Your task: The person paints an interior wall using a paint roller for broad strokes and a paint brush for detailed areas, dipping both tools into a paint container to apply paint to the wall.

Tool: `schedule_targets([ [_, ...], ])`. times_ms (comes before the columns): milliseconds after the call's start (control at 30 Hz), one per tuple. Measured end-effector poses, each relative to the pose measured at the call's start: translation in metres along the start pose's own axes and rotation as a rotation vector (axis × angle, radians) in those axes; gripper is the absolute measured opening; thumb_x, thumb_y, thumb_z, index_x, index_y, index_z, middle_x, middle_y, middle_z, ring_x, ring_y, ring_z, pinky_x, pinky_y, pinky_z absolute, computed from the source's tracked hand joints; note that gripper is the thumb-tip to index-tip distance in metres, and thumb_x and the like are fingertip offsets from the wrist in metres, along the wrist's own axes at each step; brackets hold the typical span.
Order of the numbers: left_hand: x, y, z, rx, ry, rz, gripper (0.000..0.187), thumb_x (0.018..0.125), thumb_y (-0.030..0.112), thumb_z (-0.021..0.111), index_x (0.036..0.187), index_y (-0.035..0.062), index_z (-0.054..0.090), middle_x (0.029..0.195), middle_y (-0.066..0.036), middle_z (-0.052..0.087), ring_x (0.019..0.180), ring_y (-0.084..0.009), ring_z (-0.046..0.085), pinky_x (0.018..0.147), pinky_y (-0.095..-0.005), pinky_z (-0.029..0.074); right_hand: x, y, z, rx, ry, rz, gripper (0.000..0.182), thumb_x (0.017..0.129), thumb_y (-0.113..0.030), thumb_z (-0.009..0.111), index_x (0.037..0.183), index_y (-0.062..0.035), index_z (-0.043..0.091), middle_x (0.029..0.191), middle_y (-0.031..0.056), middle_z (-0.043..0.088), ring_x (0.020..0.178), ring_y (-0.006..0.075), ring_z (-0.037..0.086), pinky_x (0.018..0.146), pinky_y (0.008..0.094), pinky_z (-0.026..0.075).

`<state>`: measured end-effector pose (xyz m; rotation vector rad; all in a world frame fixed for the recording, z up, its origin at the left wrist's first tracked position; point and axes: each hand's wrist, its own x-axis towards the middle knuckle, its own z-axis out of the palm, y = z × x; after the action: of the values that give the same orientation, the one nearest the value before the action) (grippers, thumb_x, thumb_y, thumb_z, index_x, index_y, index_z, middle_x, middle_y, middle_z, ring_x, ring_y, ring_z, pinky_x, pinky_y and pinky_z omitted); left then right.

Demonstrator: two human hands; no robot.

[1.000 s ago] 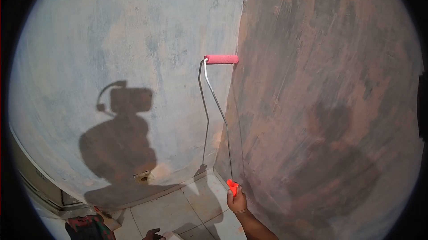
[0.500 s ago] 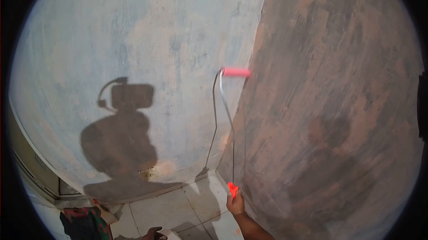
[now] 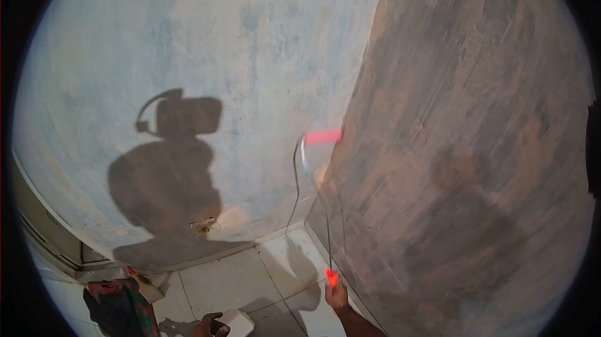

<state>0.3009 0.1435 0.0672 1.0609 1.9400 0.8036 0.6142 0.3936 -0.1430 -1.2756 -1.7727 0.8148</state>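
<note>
My right hand [image 3: 338,295] is closed round the orange handle of a paint roller, at the lower middle of the view. The roller's long thin metal frame rises from the handle, and its pink sleeve [image 3: 323,136] lies against the pale wall, its right end at the corner with the brown wall. The sleeve is slightly blurred. My left hand [image 3: 211,326] is low at the bottom edge, its fingers loosely bent and apart, with nothing visible in them. Just beside it is a white object [image 3: 239,322], partly cut off by the frame.
The patchy pale wall [image 3: 263,74] meets the brown wall [image 3: 457,74] in a corner. White tiles [image 3: 219,287] cover the floor. A dark cloth with red and green [image 3: 122,306] lies at lower left, near a door-like frame [image 3: 53,224]. A wall hole [image 3: 203,227] shows low down.
The pink sleeve has moved down along the corner, and my right hand has come lower with the handle. My left hand has shifted slightly left. The camera view has tilted a little.
</note>
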Motion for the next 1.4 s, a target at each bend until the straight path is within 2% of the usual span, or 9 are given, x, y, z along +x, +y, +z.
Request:
schedule_targets([
  [233,0.002,-0.003,0.004,-0.034,-0.028,0.045,0.046,0.092,0.026,0.06,0.13,0.0028,0.048,0.097,-0.012,0.067,0.088,-0.0223,0.064,0.078,-0.0348,0.051,0.043,-0.024,0.016,-0.104,0.047,-0.029,0.038,0.091,-0.028,0.053,0.122,-0.0074,0.048,0.091,0.0249,0.064,0.084,0.0446,0.063,0.069,0.0475,0.052],
  [400,-0.005,-0.012,-0.005,-0.058,0.013,0.053,0.046,0.093,0.027,0.06,0.13,0.003,0.048,0.096,-0.012,0.066,0.089,-0.0212,0.064,0.078,-0.035,0.05,-0.083,0.04,-0.011,-0.272,-0.341,0.55,0.045,0.09,-0.039,0.052,0.127,-0.0153,0.042,0.095,0.0212,0.067,0.088,0.0445,0.064,0.076,0.0505,0.051],
  [600,-0.001,-0.013,-0.003,0.006,0.006,0.022,0.045,0.093,0.027,0.061,0.129,0.0028,0.049,0.096,-0.012,0.067,0.088,-0.0208,0.064,0.078,-0.0349,0.05,0.015,-0.014,-0.01,-0.089,0.085,-0.129,0.032,0.09,-0.024,0.056,0.116,-0.006,0.053,0.089,0.0222,0.065,0.081,0.0422,0.064,0.067,0.0454,0.052],
  [767,-0.002,0.005,-0.002,-0.061,-0.023,0.112,0.043,0.093,0.023,0.06,0.129,0.0022,0.049,0.096,-0.012,0.066,0.088,-0.0214,0.064,0.078,-0.0348,0.05,0.05,-0.049,0.002,-0.01,-0.033,0.061,0.035,0.094,-0.02,0.051,0.122,0.0001,0.051,0.1,0.0224,0.064,0.092,0.0363,0.065,0.077,0.0385,0.051],
  [800,-0.001,0.001,-0.002,-0.068,-0.006,0.117,0.043,0.093,0.023,0.06,0.129,0.0022,0.049,0.096,-0.012,0.066,0.088,-0.0214,0.064,0.078,-0.0348,0.05,0.031,-0.041,0.006,-0.024,0.009,-0.102,0.039,0.093,-0.022,0.052,0.125,-0.0007,0.048,0.099,0.0224,0.065,0.092,0.0375,0.065,0.077,0.0391,0.051],
  [900,-0.001,-0.015,-0.005,-0.069,0.032,0.096,0.043,0.094,0.024,0.059,0.129,0.0025,0.049,0.095,-0.012,0.066,0.088,-0.0216,0.064,0.078,-0.0346,0.05,-0.06,0.031,0.0,-0.193,-0.276,0.292,0.049,0.09,-0.037,0.053,0.132,-0.0137,0.044,0.095,0.0207,0.065,0.088,0.0393,0.066,0.077,0.0452,0.051],
  [1033,-0.002,-0.011,-0.009,0.028,0.065,0.033,0.043,0.093,0.026,0.06,0.129,0.0036,0.05,0.095,-0.012,0.066,0.089,-0.0209,0.063,0.078,-0.035,0.05,-0.081,0.049,-0.021,-0.134,-0.259,0.306,0.052,0.088,-0.039,0.053,0.131,-0.0115,0.045,0.085,0.0158,0.066,0.078,0.0359,0.067,0.072,0.0421,0.052],
  [1200,0.002,-0.013,0.008,-0.024,0.014,0.044,0.043,0.093,0.025,0.06,0.129,0.0044,0.05,0.095,-0.012,0.066,0.09,-0.0208,0.064,0.078,-0.0349,0.05,0.036,-0.053,0.001,-0.055,-0.012,-0.173,0.035,0.087,-0.025,0.061,0.115,-0.0065,0.053,0.075,0.0195,0.064,0.067,0.0398,0.065,0.056,0.0443,0.052],
  [1400,0.003,-0.005,0.005,-0.122,0.007,0.083,0.043,0.094,0.025,0.06,0.13,0.0059,0.049,0.095,-0.012,0.066,0.088,-0.0205,0.064,0.078,-0.0347,0.051,-0.03,-0.03,0.005,-0.224,-0.164,0.194,0.029,0.088,-0.023,0.058,0.11,-0.0058,0.051,0.082,0.0217,0.065,0.075,0.042,0.065,0.063,0.0455,0.053],
])
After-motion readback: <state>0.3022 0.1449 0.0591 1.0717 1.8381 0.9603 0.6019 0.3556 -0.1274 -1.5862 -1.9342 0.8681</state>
